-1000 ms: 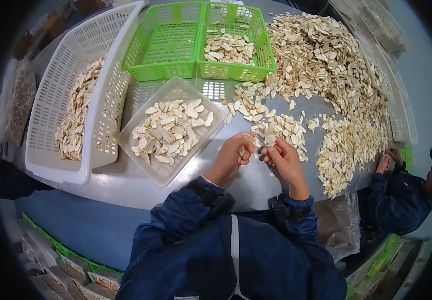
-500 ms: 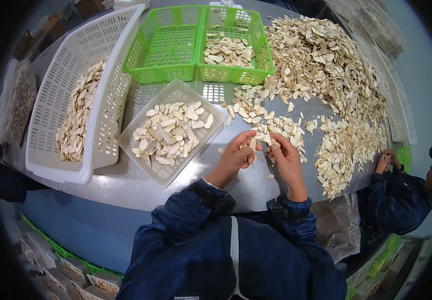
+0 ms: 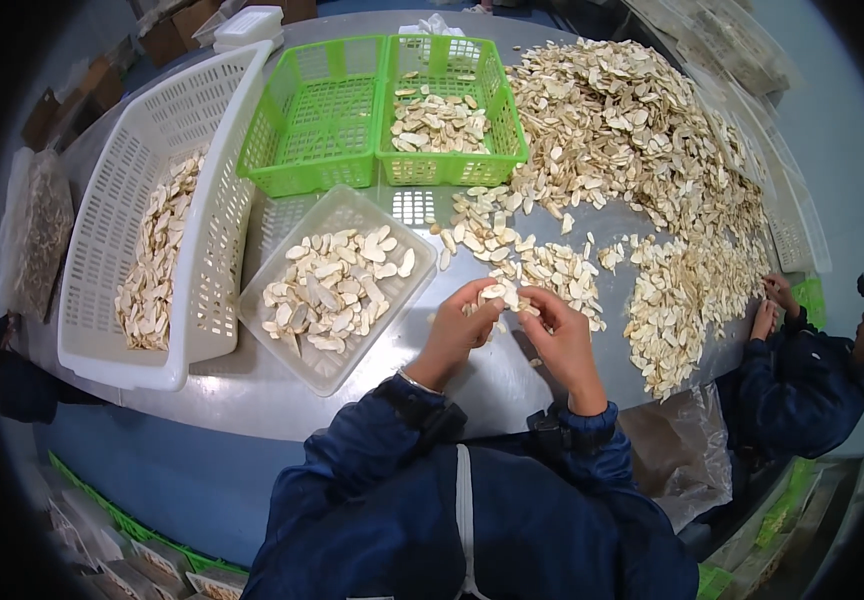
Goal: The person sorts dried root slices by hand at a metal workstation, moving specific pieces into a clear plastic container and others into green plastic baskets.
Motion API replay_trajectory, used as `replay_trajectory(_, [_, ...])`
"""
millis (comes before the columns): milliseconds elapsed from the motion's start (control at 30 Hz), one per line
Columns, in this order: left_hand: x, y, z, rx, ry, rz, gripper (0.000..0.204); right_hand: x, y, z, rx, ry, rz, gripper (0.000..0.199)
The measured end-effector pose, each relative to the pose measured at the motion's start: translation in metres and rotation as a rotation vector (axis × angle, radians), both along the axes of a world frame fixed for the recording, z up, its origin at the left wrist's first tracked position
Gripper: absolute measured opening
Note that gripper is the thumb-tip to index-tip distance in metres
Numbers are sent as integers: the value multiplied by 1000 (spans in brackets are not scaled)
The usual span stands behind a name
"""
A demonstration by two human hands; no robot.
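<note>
Left, a rigid white perforated plastic basket (image 3: 214, 262) and a shallow translucent tray (image 3: 324, 372) contain oblong slices (image 3: 327, 285). Centre, above the smooth metal table (image 3: 500, 388), the left hand (image 3: 460, 325), pale dried slices (image 3: 501, 291) and right hand (image 3: 564, 345): both hands are narrowed to a pinch on the slices, presumably light, stiff and brittle, best gripped gently across their flat faces. Right, a matte, irregularly overlapping heap (image 3: 632, 130).

The metal table (image 3: 252, 400) carries a white crate (image 3: 214, 240) left, a tray (image 3: 402, 290) near it, green baskets (image 3: 307, 178) far, and heaped slices (image 3: 632, 140) right.
</note>
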State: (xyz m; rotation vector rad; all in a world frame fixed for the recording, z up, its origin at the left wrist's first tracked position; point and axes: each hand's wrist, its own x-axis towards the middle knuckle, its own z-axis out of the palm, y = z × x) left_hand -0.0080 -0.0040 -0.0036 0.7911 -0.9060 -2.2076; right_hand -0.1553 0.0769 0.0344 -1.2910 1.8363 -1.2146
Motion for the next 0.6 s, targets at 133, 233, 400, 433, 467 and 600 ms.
replay_trajectory(133, [-2, 2, -2, 7, 30, -56, 35, 5, 1, 6, 15, -20, 4, 32])
replay_trajectory(233, [1, 5, 1, 10, -26, -55, 15, 9, 3, -5, 25, -47, -10, 34])
replay_trajectory(400, [5, 9, 4, -86, -45, -114, 17, 14, 4, -5, -33, -86, -24, 31])
replay_trajectory(433, [6, 10, 10, -59, -40, -104, 17, 14, 2, -1, -89, -18, -9, 30])
replay_trajectory(467, [5, 10, 9, -70, -45, -97, 18, 15, 1, 4, -140, 53, 0, 28])
replay_trajectory(600, [4, 9, 8, -82, -47, -119, 20, 12, 3, 3, -125, 61, 6, 26])
